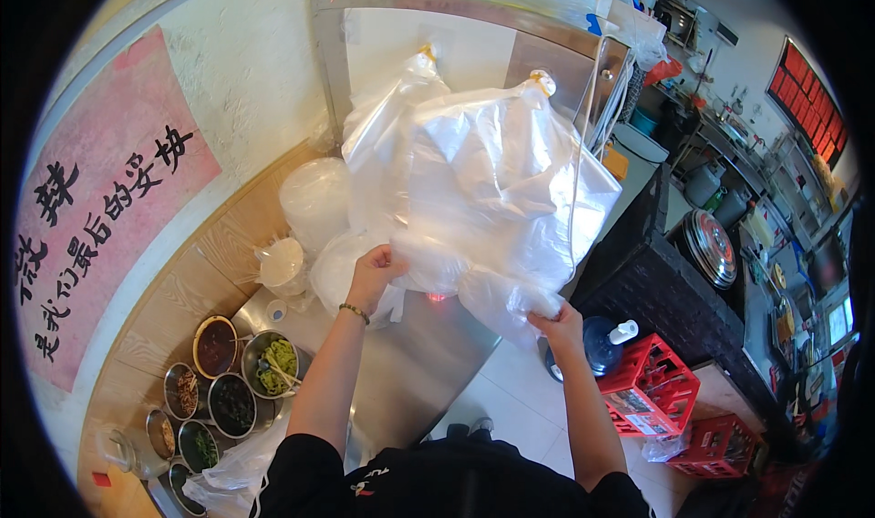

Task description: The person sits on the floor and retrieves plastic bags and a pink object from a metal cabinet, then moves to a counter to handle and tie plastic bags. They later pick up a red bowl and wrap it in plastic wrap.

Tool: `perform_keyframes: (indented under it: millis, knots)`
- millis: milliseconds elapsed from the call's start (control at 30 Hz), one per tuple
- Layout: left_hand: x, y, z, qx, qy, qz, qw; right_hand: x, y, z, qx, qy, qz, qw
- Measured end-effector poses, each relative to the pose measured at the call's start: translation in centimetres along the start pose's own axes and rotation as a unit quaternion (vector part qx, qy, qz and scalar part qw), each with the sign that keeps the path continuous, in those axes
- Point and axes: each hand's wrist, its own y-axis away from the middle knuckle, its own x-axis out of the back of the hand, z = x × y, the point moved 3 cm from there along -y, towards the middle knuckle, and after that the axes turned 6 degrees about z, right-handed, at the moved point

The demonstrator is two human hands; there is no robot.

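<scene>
A bunch of translucent white plastic bags point(478, 169) hangs from two hooks on the side of a metal-framed cabinet point(431, 29). My left hand point(384, 268), with a beaded bracelet at the wrist, pinches the lower left part of a clear plastic bag. My right hand point(559, 318) grips the bag's lower right end, so the film spreads between both hands in front of the hanging bunch. Below lies a stainless steel counter point(417, 354), and a small red light shines through at the bag's lower edge.
Wrapped stacks of plastic lids or bowls point(316, 196) stand left against the wood-panelled wall. Steel bowls of chopped greens point(275, 364) and a bowl of dark red sauce point(216, 347) sit at lower left. Right are red bottle crates point(649, 388), a water jug point(601, 343) and a black brick counter point(636, 292).
</scene>
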Motion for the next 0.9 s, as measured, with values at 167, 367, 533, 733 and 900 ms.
perform_keyframes:
  millis: [167,367,533,733,900]
  knots:
    - [-0.4,1.3,-0.2,-0.016,0.049,-0.011,0.999,0.5,2.0,-2.1,0.032,-0.002,0.026,0.999]
    - [-2.4,0.4,2.6,-0.036,0.047,-0.05,0.997,1.8,1.1,-2.6,0.06,-0.063,0.043,0.995]
    - [-2.2,-0.4,2.8,-0.047,0.045,-0.027,0.998,1.2,0.8,-3.2,0.044,-0.109,0.009,0.993]
    - [-0.4,-1.0,3.5,-0.059,0.041,-0.012,0.997,-0.1,1.2,-6.0,0.021,-0.072,-0.013,0.997]
    - [-0.2,-1.1,3.6,-0.035,0.069,-0.002,0.997,-0.5,-0.5,-4.7,0.011,-0.05,-0.008,0.999]
